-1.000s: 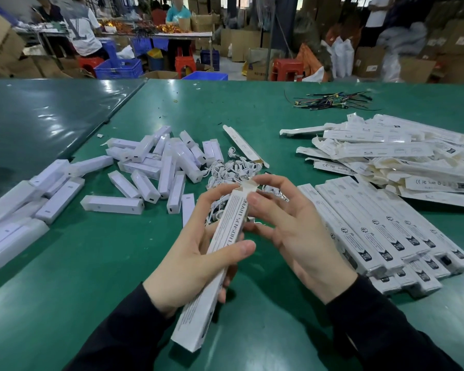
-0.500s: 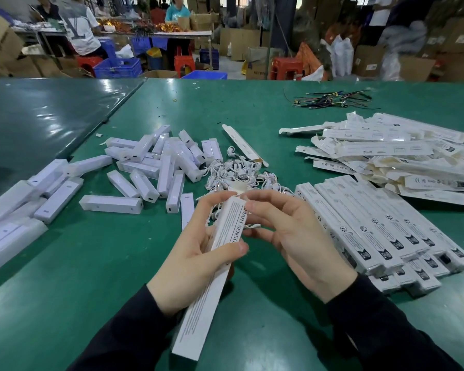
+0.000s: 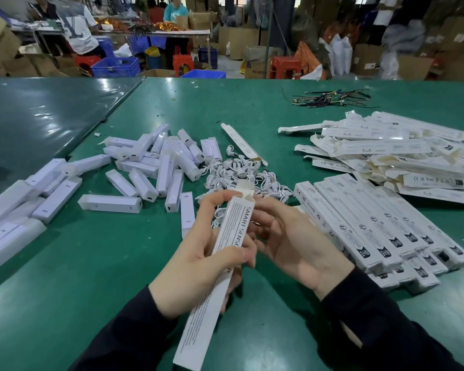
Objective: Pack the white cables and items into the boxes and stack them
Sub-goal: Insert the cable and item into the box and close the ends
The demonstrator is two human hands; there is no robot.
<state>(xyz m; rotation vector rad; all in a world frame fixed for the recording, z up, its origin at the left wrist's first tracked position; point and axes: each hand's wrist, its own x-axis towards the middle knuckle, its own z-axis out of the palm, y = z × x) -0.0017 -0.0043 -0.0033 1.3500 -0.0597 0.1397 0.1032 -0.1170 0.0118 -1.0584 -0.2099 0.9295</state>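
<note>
Warehouse floor behind: stacked cardboard cartons (image 3: 241, 41), blue crates (image 3: 115, 66), red stools (image 3: 284, 66), people at a far worktable (image 3: 156, 32). Glossy green desk (image 3: 91, 263) fills the foreground, seam running diagonally at left.

On the desk, largest first:
- Heap of flat unfolded box sleeves (image 3: 386, 156), far right.
- Neat stacked rows of packed boxes (image 3: 381, 231), near right, just beside the right hand.
- Scattered white sensor units (image 3: 156, 167), centre-left; more at the left edge (image 3: 16, 204).
- Tangle of white cables (image 3: 239, 175), centre, just beyond the hands.
- Bundle of dark wire leads (image 3: 330, 99), far side.
- Single loose sleeve (image 3: 243, 143) between units and flat heap.

Long white box (image 3: 214, 285) printed "SMART SENS…" held tilted above the desk, top flap open, lower end toward the camera. Left hand (image 3: 198, 269) fingers wrapped around its middle, thumb across the front. Right hand (image 3: 292, 245) fingers curled against the box's upper end; whether pinching anything, cannot tell.
</note>
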